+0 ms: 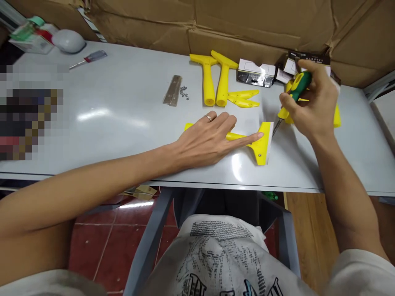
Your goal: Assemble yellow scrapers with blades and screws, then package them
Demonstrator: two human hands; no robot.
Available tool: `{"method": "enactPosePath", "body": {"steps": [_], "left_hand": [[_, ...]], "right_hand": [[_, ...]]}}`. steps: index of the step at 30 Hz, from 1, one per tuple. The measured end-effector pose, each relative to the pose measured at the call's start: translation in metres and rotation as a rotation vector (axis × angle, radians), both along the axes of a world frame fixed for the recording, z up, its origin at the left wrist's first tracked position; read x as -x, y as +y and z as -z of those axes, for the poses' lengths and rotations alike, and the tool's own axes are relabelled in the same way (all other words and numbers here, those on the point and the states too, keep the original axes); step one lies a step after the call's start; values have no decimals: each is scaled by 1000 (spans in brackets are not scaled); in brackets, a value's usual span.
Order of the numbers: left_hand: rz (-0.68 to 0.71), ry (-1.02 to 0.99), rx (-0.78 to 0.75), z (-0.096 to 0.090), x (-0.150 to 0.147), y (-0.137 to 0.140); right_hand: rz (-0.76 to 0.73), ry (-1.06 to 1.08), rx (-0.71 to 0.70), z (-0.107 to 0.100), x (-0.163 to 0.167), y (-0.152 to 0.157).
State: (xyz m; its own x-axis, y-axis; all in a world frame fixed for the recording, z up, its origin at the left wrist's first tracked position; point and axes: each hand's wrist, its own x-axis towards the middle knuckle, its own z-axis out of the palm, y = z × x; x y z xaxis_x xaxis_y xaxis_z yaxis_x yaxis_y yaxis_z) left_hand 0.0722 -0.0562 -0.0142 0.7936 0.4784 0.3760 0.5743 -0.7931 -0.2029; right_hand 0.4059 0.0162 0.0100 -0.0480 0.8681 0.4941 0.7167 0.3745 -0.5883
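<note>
Under my left hand (206, 142) a yellow scraper (261, 149) lies flat on the table; the fingers curl over its handle and the index finger presses on its head. A pale blade edge shows along the head's right side, and a small screw sits near its lower end. My right hand (321, 96) grips a green and yellow screwdriver (300, 85) by its handle. Its shaft slants down, with the tip beside the scraper's blade edge; whether they touch I cannot tell. Behind the right hand, more yellow pieces (337, 116) are partly hidden.
Farther back lie two yellow scraper handles (209, 84), two yellow cover strips (243, 100), metal blades (173, 91) and several small screws (184, 92). Black-and-white packages (256, 73) lean near the cardboard wall (262, 28). Another screwdriver (95, 56) and a white rounded object (68, 40) are at left.
</note>
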Motion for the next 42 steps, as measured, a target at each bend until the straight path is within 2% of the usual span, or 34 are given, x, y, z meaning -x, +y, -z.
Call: {"method": "enactPosePath", "body": {"steps": [3,8,12,15,18,21,24,26,29,32,35,38,40,42], "left_hand": [[-18,-78,57,4,5,12],[-72,-248,160,-2,16,34],[-113,-390,178,-8,22,47],[-111,-542,270,-10,23,54],[-65,-710,492,-13,25,61],[-10,-906,721,-11,29,72],[24,-1085,872,-2,33,88],[22,-1186,954,3,35,98],[0,-1269,1043,6,36,104],[-9,-1292,1083,0,36,98],[-6,-1339,1090,-11,36,89],[-9,-1367,1059,-21,38,84],[-28,-1374,1004,-25,41,84],[-37,-1370,932,-28,44,85]], "right_hand": [[71,-200,-19,-2,9,-3],[27,-404,61,11,16,0],[39,-503,97,16,17,-6],[16,-485,73,9,15,-3],[-32,-435,32,-7,13,29],[-133,-465,30,-18,16,86],[-147,-538,123,-17,22,133],[-156,-542,158,-13,26,147],[-164,-486,151,-11,26,150],[-147,-410,135,-15,21,148],[-187,-173,133,-23,17,139],[-190,211,19,-27,16,110],[-134,367,-66,-24,18,83],[-114,469,-83,-16,23,58]]}}
